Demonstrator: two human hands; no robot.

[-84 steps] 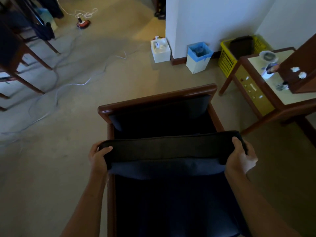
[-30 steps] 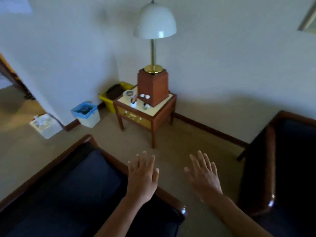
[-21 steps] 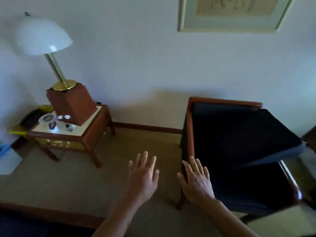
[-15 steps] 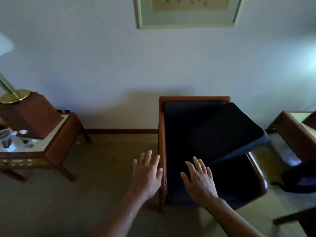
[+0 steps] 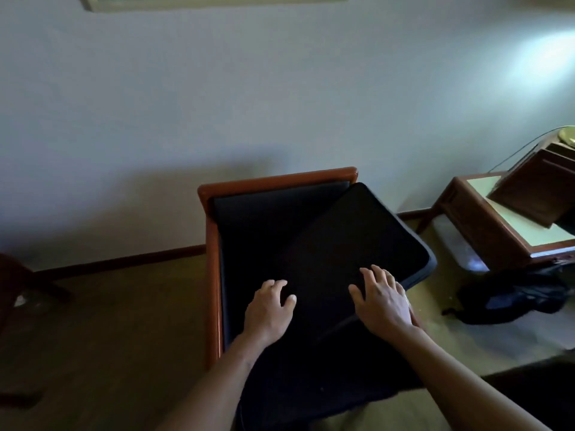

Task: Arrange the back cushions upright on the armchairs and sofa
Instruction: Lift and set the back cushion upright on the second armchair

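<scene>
Reaching over the front of the armchair (image 5: 214, 269), both hands are open with the fingers loosely spread and gripping nothing: the left hand (image 5: 268, 309) hovers over the dark seat near the chair's left arm, and the right hand (image 5: 381, 301) lies on or just above the near edge of the back cushion (image 5: 351, 244); whether it touches cannot be told. That cushion is not upright. It lies tipped across the seat, slanting from about 12 o'clock at the wooden backrest rail down toward 4 o'clock, with its rounded corner overhanging the chair's right arm. It looks like a thick foam slab in dark fabric, so it should be light for its bulk, soft enough to sag if lifted by one corner, and unlikely to slip in bare hands. A sensible hold would be one hand on each short side, at roughly 9 and 3 o'clock of the cushion, then swinging it up against the backrest. A side worktop (image 5: 485, 219) stands at 3 o'clock, near the chair, and a dark bag (image 5: 510, 300) lies on the floor beside it.
</scene>
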